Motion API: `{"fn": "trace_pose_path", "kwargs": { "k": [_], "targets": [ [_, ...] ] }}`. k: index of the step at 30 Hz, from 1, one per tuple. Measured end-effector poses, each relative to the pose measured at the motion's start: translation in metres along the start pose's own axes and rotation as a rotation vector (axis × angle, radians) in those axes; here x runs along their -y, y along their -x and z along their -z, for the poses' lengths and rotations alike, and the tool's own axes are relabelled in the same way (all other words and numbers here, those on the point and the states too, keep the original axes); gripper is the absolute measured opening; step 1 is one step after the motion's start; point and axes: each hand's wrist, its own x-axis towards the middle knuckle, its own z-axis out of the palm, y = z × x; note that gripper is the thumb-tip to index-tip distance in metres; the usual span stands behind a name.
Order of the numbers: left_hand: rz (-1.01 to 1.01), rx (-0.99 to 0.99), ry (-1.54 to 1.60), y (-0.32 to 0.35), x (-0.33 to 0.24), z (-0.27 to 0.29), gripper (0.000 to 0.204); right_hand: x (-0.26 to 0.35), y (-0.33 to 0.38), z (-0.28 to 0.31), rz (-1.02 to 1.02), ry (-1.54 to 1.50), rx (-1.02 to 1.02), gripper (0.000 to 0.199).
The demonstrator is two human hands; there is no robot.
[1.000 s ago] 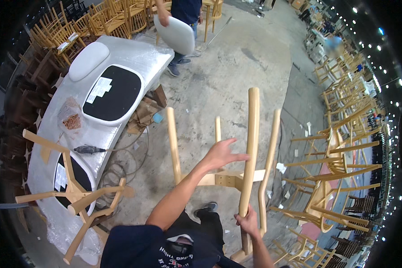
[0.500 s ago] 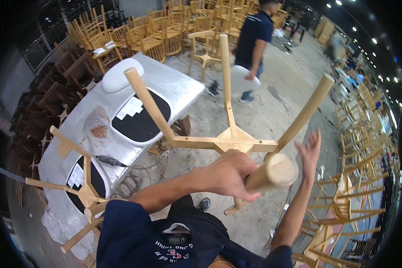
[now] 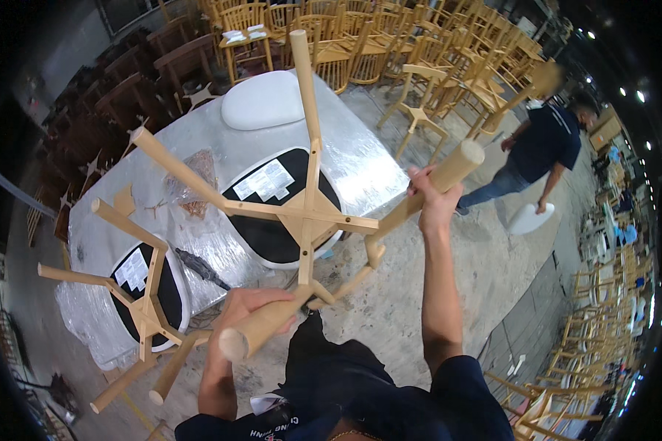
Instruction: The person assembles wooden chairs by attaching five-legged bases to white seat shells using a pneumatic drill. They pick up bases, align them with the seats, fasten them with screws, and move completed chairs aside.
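Observation:
I hold a light wooden chair frame (image 3: 301,213) upside down, its legs pointing up and outward from a cross-shaped brace. My left hand (image 3: 251,312) is closed round the near leg, and my right hand (image 3: 435,202) grips the right leg. Under the brace, from this angle, lies an upturned seat (image 3: 254,231) with a black underside, white rim and paper label; whether frame and seat touch I cannot tell. To the left, a second upturned seat (image 3: 171,294) has another wooden frame (image 3: 143,312) standing on it.
The seats lie on a plastic-wrapped table (image 3: 360,158). A white seat (image 3: 263,101), a bag of small hardware (image 3: 195,176) and a dark power tool (image 3: 201,268) are on it. A person (image 3: 544,147) carrying a white seat (image 3: 531,218) walks at right. Stacked chairs (image 3: 346,44) stand behind.
The frame has moved left, over the table and the nearer black-bottomed seat. My left hand now grips the near leg from the left; my right hand has closed on the right leg. The person walked right.

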Motion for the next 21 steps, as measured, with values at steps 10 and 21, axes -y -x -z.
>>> {"fn": "trace_pose_path", "kwargs": {
  "k": [10, 21],
  "targets": [
    [0.467, -0.425, 0.083, 0.004, 0.151, -0.063, 0.027, -0.173, -0.004, 0.057, -0.102, 0.518, 1.026, 0.049],
    [1.018, -0.884, 0.354, -0.11, 0.34, -0.083, 0.057, -0.41, 0.007, -0.057, -0.928, 0.215, 0.727, 0.07]
  ]
}}
